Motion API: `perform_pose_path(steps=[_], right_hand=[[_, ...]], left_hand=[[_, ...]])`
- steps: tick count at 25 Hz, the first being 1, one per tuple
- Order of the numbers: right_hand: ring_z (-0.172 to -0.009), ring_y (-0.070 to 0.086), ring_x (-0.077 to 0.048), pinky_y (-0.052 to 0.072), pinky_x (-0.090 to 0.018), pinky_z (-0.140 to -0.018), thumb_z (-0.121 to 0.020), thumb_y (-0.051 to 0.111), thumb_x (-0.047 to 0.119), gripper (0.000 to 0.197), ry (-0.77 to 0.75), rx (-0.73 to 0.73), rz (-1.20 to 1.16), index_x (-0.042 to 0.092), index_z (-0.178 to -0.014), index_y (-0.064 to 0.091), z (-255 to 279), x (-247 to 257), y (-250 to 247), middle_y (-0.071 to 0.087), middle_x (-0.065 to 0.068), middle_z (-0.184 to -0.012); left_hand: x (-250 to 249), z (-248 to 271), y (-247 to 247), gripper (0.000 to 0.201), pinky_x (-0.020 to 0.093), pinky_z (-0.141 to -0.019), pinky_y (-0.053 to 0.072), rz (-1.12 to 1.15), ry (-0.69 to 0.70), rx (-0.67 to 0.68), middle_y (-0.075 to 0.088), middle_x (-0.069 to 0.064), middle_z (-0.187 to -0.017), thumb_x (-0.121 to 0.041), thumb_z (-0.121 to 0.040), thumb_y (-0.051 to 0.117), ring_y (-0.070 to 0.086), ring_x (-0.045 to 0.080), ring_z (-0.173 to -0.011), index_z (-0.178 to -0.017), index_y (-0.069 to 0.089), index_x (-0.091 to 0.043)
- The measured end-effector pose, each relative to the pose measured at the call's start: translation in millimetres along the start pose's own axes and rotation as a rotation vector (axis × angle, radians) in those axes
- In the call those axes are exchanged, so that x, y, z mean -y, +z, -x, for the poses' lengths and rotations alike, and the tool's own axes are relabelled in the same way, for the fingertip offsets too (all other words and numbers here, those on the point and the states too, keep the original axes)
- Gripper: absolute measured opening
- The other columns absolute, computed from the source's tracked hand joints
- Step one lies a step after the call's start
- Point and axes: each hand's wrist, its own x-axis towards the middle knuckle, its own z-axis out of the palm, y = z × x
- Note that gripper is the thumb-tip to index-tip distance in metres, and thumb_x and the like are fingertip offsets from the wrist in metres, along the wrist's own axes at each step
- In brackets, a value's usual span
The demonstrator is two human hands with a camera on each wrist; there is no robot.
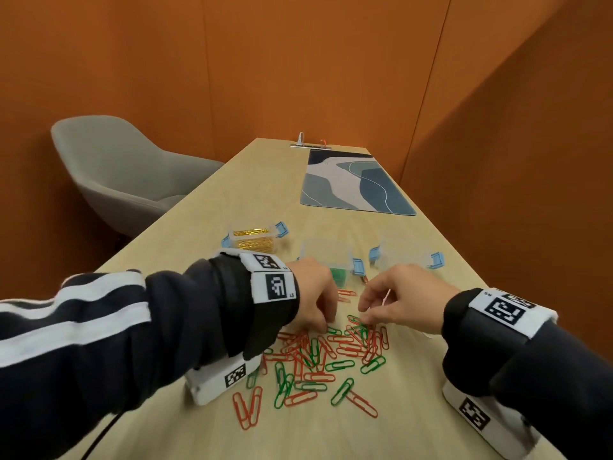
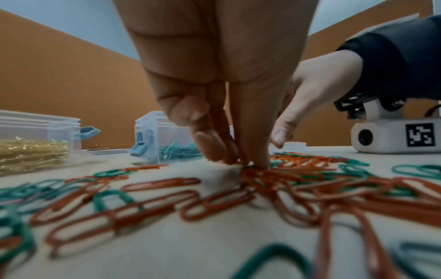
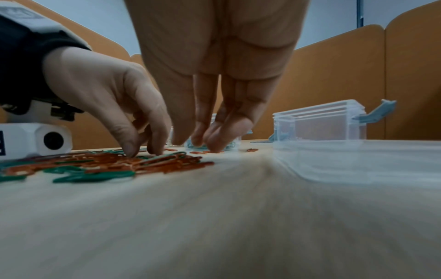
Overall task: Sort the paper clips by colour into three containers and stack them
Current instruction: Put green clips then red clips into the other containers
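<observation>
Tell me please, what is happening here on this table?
A person is sorting paper clips by colour. Both hands work in the mixed pile of red and green clips: the left hand pinches at clips, and the right hand reaches in with its fingertips. Behind, one container holds gold clips, the middle container some green ones, and the third container looks empty.

Containers [image 1: 326,257]: 3 clear boxes with blue latches stood in a row at the far side of the pile. 1, far left, held gold clips [image 1: 253,242]; 1, middle, held green clips [image 1: 338,275]; 1, right [image 1: 406,257], showed no contents. Loose clips near: too many to count exactly, red [image 1: 300,398] outnumbering green [image 1: 341,391]. Hands: 2. Chair [image 1: 126,171]: 1. Desk mat [image 1: 355,182]: 1.
</observation>
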Motion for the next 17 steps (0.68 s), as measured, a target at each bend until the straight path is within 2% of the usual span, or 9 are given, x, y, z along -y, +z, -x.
perform_pose_path(steps=[2, 5, 7, 9, 10, 12, 14, 15, 17], right_hand=[[-0.067, 0.054, 0.002, 0.041, -0.011, -0.063, -0.078, 0.073, 0.032, 0.013, -0.002, 0.034, -0.005, 0.030, -0.090, 0.071, 4.8, -1.6, 0.0, 0.063, 0.016, -0.077], [-0.062, 0.054, 0.005, 0.041, -0.009, -0.061, -0.071, 0.079, 0.031, 0.017, -0.013, 0.102, -0.028, 0.032, -0.087, 0.071, 9.2, 0.1, 1.8, 0.062, 0.016, -0.072], [-0.057, 0.052, 0.007, 0.040, -0.005, -0.056, -0.073, 0.078, 0.028, 0.011, -0.035, 0.098, 0.004, 0.032, -0.077, 0.069, 8.7, 1.4, 2.7, 0.060, 0.016, -0.066], [-0.059, 0.053, 0.004, 0.040, -0.006, -0.057, -0.078, 0.073, 0.025, 0.010, -0.053, 0.081, 0.029, 0.030, -0.073, 0.066, 6.6, 1.4, 2.5, 0.060, 0.015, -0.067], [-0.062, 0.054, 0.003, 0.040, -0.006, -0.058, -0.080, 0.071, 0.024, 0.010, -0.056, 0.065, 0.030, 0.030, -0.074, 0.065, 5.7, 0.6, 2.2, 0.061, 0.015, -0.070], [-0.067, 0.054, 0.003, 0.040, -0.004, -0.058, -0.083, 0.067, 0.022, 0.006, -0.064, 0.015, 0.019, 0.028, -0.081, 0.067, 5.9, -0.3, 1.4, 0.061, 0.015, -0.076], [-0.071, 0.056, 0.000, 0.039, -0.004, -0.057, -0.080, 0.070, 0.027, 0.008, -0.088, 0.012, 0.002, 0.028, -0.088, 0.069, 8.5, 0.9, 1.3, 0.062, 0.015, -0.080], [-0.075, 0.058, -0.002, 0.040, -0.006, -0.059, -0.077, 0.074, 0.031, 0.015, -0.100, 0.038, -0.006, 0.029, -0.091, 0.069, 9.3, 1.8, 1.9, 0.063, 0.014, -0.082], [-0.083, 0.060, -0.008, 0.043, -0.013, -0.066, -0.070, 0.078, 0.035, 0.025, -0.106, 0.106, 0.011, 0.031, -0.093, 0.070, 9.9, 3.7, 3.9, 0.064, 0.013, -0.084]], left_hand=[[-0.1, -2.1, 2.8, 0.015, 0.014, -0.060, 0.041, -0.001, -0.009, 0.007, 0.067, -0.004, -0.088, -0.021, -0.081, 0.067, 0.054, 0.007, -0.075, -0.095, 0.072, -0.016], [2.3, 1.9, 7.1, 0.014, 0.018, -0.064, 0.040, -0.025, -0.030, 0.006, 0.064, -0.003, -0.086, -0.023, -0.084, 0.064, 0.053, 0.010, -0.078, -0.094, 0.068, -0.015], [3.1, 6.0, 8.4, 0.010, 0.017, -0.061, 0.038, -0.011, -0.026, -0.016, 0.056, -0.009, -0.075, -0.018, -0.083, 0.062, 0.051, 0.010, -0.076, -0.092, 0.066, -0.015], [2.7, 8.8, 7.3, 0.013, 0.017, -0.060, 0.037, 0.007, -0.024, -0.073, 0.048, -0.012, -0.070, -0.012, -0.084, 0.057, 0.048, 0.011, -0.075, -0.096, 0.061, -0.018], [2.8, 8.8, 6.9, 0.019, 0.019, -0.063, 0.036, 0.010, -0.030, -0.106, 0.049, -0.011, -0.074, -0.010, -0.086, 0.052, 0.047, 0.012, -0.076, -0.102, 0.059, -0.018], [1.0, 8.0, 7.1, 0.025, 0.021, -0.073, 0.036, 0.014, -0.066, -0.137, 0.052, -0.003, -0.091, -0.011, -0.090, 0.043, 0.048, 0.016, -0.084, -0.112, 0.055, -0.016], [-0.3, 6.1, 7.5, 0.020, 0.028, -0.083, 0.038, 0.032, -0.101, -0.149, 0.052, 0.006, -0.106, -0.016, -0.093, 0.039, 0.049, 0.021, -0.096, -0.104, 0.055, -0.013], [-0.7, 5.8, 7.0, 0.016, 0.030, -0.083, 0.038, 0.041, -0.106, -0.159, 0.052, 0.009, -0.107, -0.018, -0.094, 0.038, 0.049, 0.023, -0.095, -0.096, 0.053, -0.013], [-0.4, 6.8, 5.6, 0.015, 0.028, -0.076, 0.038, 0.069, -0.103, -0.167, 0.054, 0.009, -0.097, -0.019, -0.095, 0.036, 0.047, 0.019, -0.082, -0.086, 0.047, -0.015]])
